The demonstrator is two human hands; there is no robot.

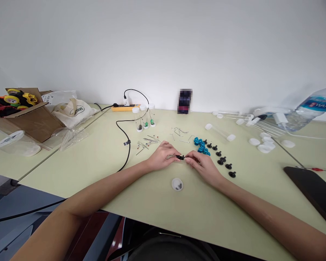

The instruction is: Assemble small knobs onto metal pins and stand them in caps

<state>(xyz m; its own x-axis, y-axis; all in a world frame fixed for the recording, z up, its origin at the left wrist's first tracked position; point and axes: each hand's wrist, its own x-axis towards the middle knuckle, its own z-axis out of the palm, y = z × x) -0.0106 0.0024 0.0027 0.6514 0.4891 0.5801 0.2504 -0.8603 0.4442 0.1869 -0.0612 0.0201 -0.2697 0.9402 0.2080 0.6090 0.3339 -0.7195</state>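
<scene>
Head view.
- Cap: small, white, open side up on the table, dark bits inside. It serves as the reference for all places below.
- Left hand: just behind the cap and to its left, fingertips pinching a thin pin that lies level.
- Right hand: just behind the cap and to its right, thumb and forefinger pinching a small black part.
- Pin and black part meet directly behind the cap, low over the table.
- Blue knobs: cluster behind the cap, right of it.
- Black knobs: row further right.
- Loose pins: heap behind the cap, left.
- Tubes: upright, far behind.
- Box: far left.
- Bottle: far right.

Handling note, as a judgement: the pieces are tiny, so wrists resting on the table, a grip close to the pin's tip and a straight line into the part would serve best.
</scene>
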